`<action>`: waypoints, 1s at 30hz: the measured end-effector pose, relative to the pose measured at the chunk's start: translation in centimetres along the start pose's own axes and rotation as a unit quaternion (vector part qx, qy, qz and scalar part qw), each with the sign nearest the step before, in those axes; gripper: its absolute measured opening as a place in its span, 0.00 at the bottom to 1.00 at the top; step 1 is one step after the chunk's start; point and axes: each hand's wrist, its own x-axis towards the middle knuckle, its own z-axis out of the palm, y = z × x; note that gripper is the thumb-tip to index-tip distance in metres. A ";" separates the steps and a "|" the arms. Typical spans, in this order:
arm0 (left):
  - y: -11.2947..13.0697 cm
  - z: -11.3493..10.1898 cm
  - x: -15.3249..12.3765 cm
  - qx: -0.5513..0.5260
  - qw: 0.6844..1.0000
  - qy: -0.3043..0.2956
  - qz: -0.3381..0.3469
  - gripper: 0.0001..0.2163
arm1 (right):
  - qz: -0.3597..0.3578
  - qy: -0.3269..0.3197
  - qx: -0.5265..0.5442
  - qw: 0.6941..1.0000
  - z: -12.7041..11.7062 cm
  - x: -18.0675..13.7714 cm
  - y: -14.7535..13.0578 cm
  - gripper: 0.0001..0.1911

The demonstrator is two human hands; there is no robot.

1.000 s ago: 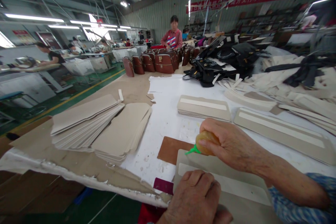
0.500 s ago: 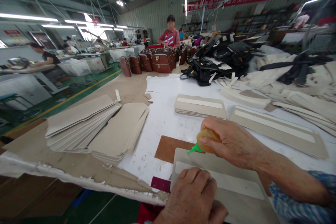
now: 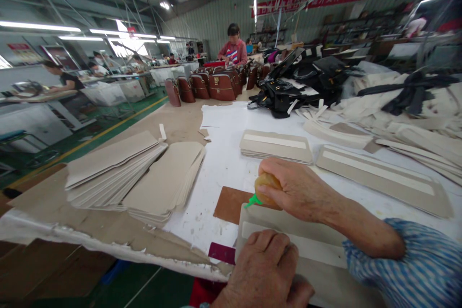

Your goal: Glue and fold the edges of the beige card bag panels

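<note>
In my right hand (image 3: 292, 187) is an amber squeeze bottle (image 3: 267, 188) with a green nozzle (image 3: 253, 200). The nozzle is tilted down to the left, its tip at the far left corner of a beige panel (image 3: 325, 276). A pale strip (image 3: 310, 249) runs along that panel. My left hand (image 3: 263, 264) rests on the panel's near left part, pressing it with bent fingers; its fingertips are partly hidden. From beneath the panel, a brown leather piece (image 3: 231, 204) sticks out. Left of my left hand lies a small maroon piece (image 3: 221, 253).
Fanned beige panels (image 3: 162, 173) lie at left. Beyond my right hand are a stack of stripped panels (image 3: 276, 144) and a longer panel (image 3: 382, 180). Brown bags (image 3: 222, 85), black bags (image 3: 277, 94) and pale scraps (image 3: 426, 110) fill the back. A person (image 3: 234, 50) works behind the brown bags.
My right hand has moved left with the bottle, bringing the nozzle along the panel's far edge to its corner. More of the checked sleeve shows. My left hand stays in place.
</note>
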 end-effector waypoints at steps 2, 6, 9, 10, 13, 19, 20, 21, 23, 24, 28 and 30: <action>0.1 0.0 0.0 -0.001 1.000 0.000 -0.001 0.18 | 0.003 -0.001 0.000 1.000 -0.3 -0.3 0.2 0.05; 0.2 -0.2 0.0 -0.013 1.000 -0.013 -0.008 0.17 | 0.013 0.001 -0.002 1.000 -0.9 -1.3 0.8 0.05; 0.2 -0.4 0.0 -0.026 0.999 -0.019 -0.011 0.18 | 0.017 0.010 -0.013 1.000 -1.2 -1.9 1.4 0.05; 0.2 -0.5 0.0 -0.028 0.999 -0.021 -0.011 0.18 | 0.017 0.013 -0.017 1.000 -1.3 -2.0 1.5 0.05; 0.2 -0.7 0.1 -0.027 0.999 -0.024 -0.006 0.17 | 0.020 0.018 -0.028 0.999 -1.3 -2.1 1.9 0.05; 0.3 -0.7 0.2 -0.024 1.000 -0.017 -0.004 0.18 | 0.030 0.019 -0.034 0.999 -1.5 -2.7 2.3 0.06; 0.3 -0.8 0.2 -0.024 1.000 -0.017 -0.002 0.18 | 0.032 0.019 -0.034 0.999 -1.6 -2.8 2.4 0.06; 0.3 -0.8 0.1 -0.023 1.000 -0.017 -0.001 0.18 | 0.036 0.017 -0.035 0.999 -1.7 -3.0 2.6 0.07; 0.3 -0.9 0.2 -0.021 1.000 -0.016 0.001 0.17 | 0.046 0.014 -0.034 0.998 -1.8 -3.3 2.9 0.07; 0.3 -0.9 0.2 -0.019 1.000 -0.016 0.001 0.17 | 0.052 0.010 -0.033 0.998 -1.9 -3.4 3.1 0.08; 0.3 -0.9 0.2 -0.016 1.000 -0.019 -0.004 0.16 | 0.073 0.003 -0.029 0.997 -2.1 -4.0 3.6 0.09; 0.4 -0.9 0.3 -0.017 1.000 -0.020 -0.004 0.16 | 0.080 0.008 -0.028 0.996 -2.1 -4.2 3.7 0.09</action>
